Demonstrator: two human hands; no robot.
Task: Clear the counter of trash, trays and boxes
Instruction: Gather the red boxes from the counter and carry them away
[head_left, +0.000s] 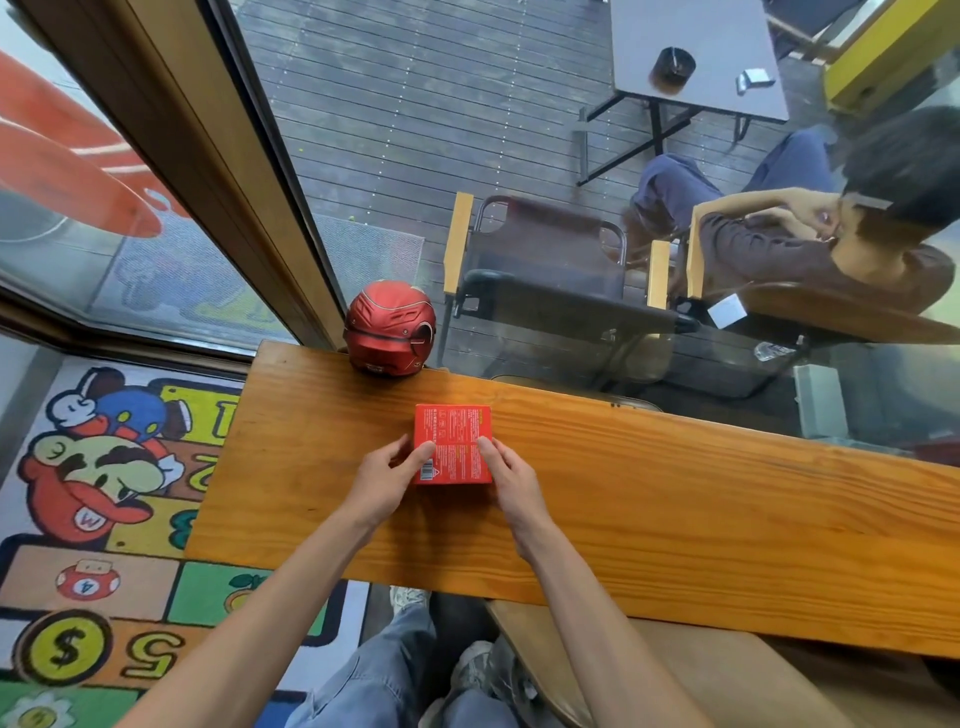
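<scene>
Both hands are on the red box (453, 444) mid-frame on the wooden counter (675, 499), my left hand (387, 475) and right hand (511, 480) pinching opposite sides with fingers curled, I'd guess so it lifts level, helmet (389, 327) sitting just above.

1. Both bare forearms reach forward from the bottom edge toward 12 o'clock, converging as they go.
2. The left hand (387, 480) is curled, its thumb lying on top of what it holds and its fingers tucked along the side at 9 o'clock.
3. The right hand (511, 480) mirrors it at 3 o'clock, index finger stretched forward, palm turned inward.
4. The 2 hands grip from opposite sides, wrists straight.
</scene>
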